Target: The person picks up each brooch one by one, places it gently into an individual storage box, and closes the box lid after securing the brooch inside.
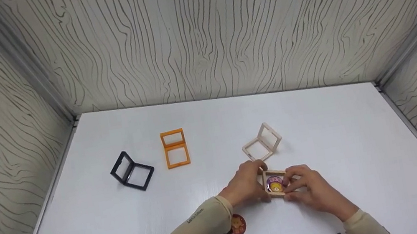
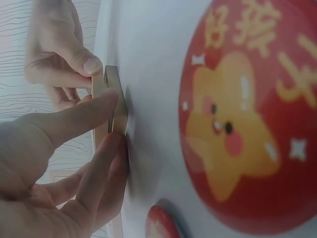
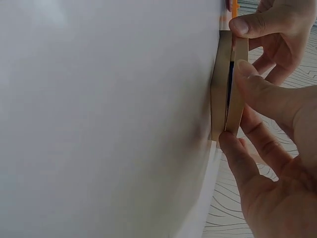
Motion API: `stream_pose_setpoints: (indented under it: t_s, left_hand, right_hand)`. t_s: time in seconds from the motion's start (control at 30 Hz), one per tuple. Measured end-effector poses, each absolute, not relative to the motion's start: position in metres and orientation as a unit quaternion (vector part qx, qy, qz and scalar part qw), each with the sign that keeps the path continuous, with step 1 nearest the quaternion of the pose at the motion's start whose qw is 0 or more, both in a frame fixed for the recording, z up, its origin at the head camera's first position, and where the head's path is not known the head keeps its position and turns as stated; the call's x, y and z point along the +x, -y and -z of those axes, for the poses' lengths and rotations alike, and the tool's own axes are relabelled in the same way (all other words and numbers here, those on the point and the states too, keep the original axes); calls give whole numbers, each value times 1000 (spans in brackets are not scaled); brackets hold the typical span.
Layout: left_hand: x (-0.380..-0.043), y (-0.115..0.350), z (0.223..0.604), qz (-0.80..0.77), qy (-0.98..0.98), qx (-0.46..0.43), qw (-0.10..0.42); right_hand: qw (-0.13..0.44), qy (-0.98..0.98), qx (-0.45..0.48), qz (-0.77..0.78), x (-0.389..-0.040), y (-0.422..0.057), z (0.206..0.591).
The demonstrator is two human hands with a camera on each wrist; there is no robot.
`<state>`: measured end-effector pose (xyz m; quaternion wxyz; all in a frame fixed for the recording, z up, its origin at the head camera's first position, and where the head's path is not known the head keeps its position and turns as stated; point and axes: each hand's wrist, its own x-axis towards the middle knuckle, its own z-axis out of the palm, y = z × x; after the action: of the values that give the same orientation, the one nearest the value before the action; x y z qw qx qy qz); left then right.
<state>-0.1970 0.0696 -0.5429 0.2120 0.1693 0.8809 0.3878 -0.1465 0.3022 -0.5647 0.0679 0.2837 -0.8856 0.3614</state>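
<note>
Three open frame cases stand on the table (image 1: 320,123) in a row across its middle: one at the left (image 1: 132,171), one just right of it (image 1: 175,148), and a third (image 1: 262,143) well apart to the right. Directly in front of the third lies a closed frame case (image 1: 275,184), with the left hand (image 1: 247,184) touching its left side and the right hand (image 1: 309,189) its right. A round badge (image 1: 237,225) lies on the table in front of the left hand.

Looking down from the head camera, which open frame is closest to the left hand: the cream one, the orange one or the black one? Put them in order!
From the left hand:
1. Open cream frame, just behind the hand, slightly right.
2. Orange frame, farther back on the left.
3. Black frame, farthest left.
</note>
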Motion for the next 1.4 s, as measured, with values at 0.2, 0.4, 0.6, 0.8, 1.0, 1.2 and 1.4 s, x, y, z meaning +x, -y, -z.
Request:
stream_pose_setpoints:
  t_s: [0.2,0.4,0.6,0.8,1.0,1.2,1.4]
  left_hand:
    - [-192,-63,542,-365,-888,178,216]
    - [-189,-61,541,-368,-883,184,225]
    - [-187,-58,539,-358,-886,183,233]
    - [-183,-48,538,-340,-893,196,220]
    - [-181,-38,539,-325,-901,204,201]
    - [-179,-34,540,-312,-906,212,194]
    - [-180,-33,541,-307,-907,233,170]
  right_hand:
    - [53,892,279,-352,-145,-295,565]
    - [51,894,279,-346,-142,-298,561]
    - [60,899,277,-333,-140,-305,559]
    - [56,910,258,-321,-137,-317,557]
    - [59,918,234,-313,-137,-329,555]
    - [80,923,216,-309,-136,-339,556]
    - [96,921,213,-313,-136,-340,558]
